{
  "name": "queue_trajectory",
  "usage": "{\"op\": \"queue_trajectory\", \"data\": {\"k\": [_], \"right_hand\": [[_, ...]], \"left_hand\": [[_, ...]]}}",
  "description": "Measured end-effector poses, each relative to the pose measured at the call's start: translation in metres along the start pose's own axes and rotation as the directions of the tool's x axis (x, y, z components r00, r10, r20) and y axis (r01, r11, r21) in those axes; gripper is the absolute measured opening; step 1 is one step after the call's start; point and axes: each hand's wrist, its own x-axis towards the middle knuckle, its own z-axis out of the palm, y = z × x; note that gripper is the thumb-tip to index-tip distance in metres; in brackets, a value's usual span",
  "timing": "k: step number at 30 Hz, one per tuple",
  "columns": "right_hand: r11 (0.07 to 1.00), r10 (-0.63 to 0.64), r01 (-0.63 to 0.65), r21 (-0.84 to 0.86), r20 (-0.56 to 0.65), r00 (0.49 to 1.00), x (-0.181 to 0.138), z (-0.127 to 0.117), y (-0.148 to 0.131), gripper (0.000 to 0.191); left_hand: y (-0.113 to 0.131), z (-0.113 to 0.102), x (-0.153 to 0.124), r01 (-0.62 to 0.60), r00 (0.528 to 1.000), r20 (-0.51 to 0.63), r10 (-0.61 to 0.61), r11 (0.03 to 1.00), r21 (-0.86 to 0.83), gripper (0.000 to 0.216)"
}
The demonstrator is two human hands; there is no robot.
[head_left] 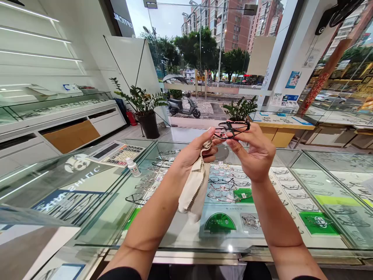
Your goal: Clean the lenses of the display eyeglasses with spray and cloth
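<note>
A pair of dark-framed glasses (233,127) is held up above a glass display counter (87,217). My right hand (255,153) pinches the glasses by the frame from the right. My left hand (194,151) grips a beige cleaning cloth (194,186) and presses it with thumb and fingers against the left lens. The rest of the cloth hangs down below my left hand. Both hands are closed.
Several glasses and green display cards (319,221) lie inside the counter. A calculator (115,153) and a small white bottle (133,167) stand on the counter at left. Potted plants (142,105), wall shelves and a street-facing window with a parked scooter (183,105) lie beyond.
</note>
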Motion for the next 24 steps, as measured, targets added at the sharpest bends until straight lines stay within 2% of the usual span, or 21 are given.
{"op": "queue_trajectory", "data": {"k": [5, 8, 10, 13, 15, 16, 17, 19, 21, 23, 24], "right_hand": [[1.0, 0.027, -0.027, -0.005, -0.025, 0.999, -0.008, 0.008, -0.008, 0.009], [0.997, 0.071, -0.071, -0.03, -0.002, 0.997, -0.01, 0.009, -0.019, 0.011], [0.996, 0.075, -0.072, -0.043, 0.07, 0.995, -0.008, 0.009, -0.023, 0.011], [0.996, 0.056, -0.033, -0.08, 0.302, 0.952, -0.01, 0.015, -0.018, 0.01], [0.99, 0.055, 0.014, -0.137, 0.487, 0.872, -0.018, 0.027, -0.008, 0.012], [0.982, 0.07, 0.047, -0.185, 0.578, 0.813, -0.025, 0.036, -0.002, 0.014], [0.966, 0.108, 0.079, -0.247, 0.66, 0.743, -0.034, 0.046, 0.004, 0.015], [0.917, 0.217, 0.165, -0.362, 0.802, 0.556, -0.053, 0.068, 0.016, 0.017], [0.865, 0.308, 0.26, -0.429, 0.863, 0.4, -0.073, 0.088, 0.026, 0.021], [0.823, 0.362, 0.348, -0.449, 0.886, 0.288, -0.091, 0.104, 0.034, 0.027], [0.802, 0.389, 0.381, -0.46, 0.886, 0.251, -0.098, 0.11, 0.037, 0.03]], "left_hand": [[-0.003, -0.001, -0.012, -0.014, 0.995, -0.101, 0.027, 0.992, 0.129, 0.059], [-0.003, -0.009, -0.034, -0.007, 0.985, -0.168, 0.042, 0.979, 0.203, 0.063], [-0.002, -0.022, -0.058, -0.013, 0.97, -0.235, 0.063, 0.977, 0.212, 0.064], [0.0, -0.048, -0.104, -0.03, 0.94, -0.324, 0.101, 0.976, 0.217, 0.053], [-0.001, -0.065, -0.134, 0.002, 0.921, -0.38, 0.091, 0.971, 0.238, 0.04], [-0.003, -0.071, -0.146, 0.013, 0.905, -0.416, 0.089, 0.972, 0.235, 0.039], [-0.005, -0.077, -0.157, 0.019, 0.888, -0.452, 0.09, 0.973, 0.231, 0.038], [-0.011, -0.084, -0.173, 0.027, 0.855, -0.508, 0.099, 0.972, 0.235, 0.036], [-0.016, -0.088, -0.182, 0.031, 0.836, -0.537, 0.113, 0.967, 0.253, 0.035], [-0.019, -0.091, -0.186, 0.033, 0.83, -0.544, 0.125, 0.962, 0.271, 0.036], [-0.019, -0.092, -0.188, 0.032, 0.828, -0.544, 0.133, 0.958, 0.283, 0.036]]}}
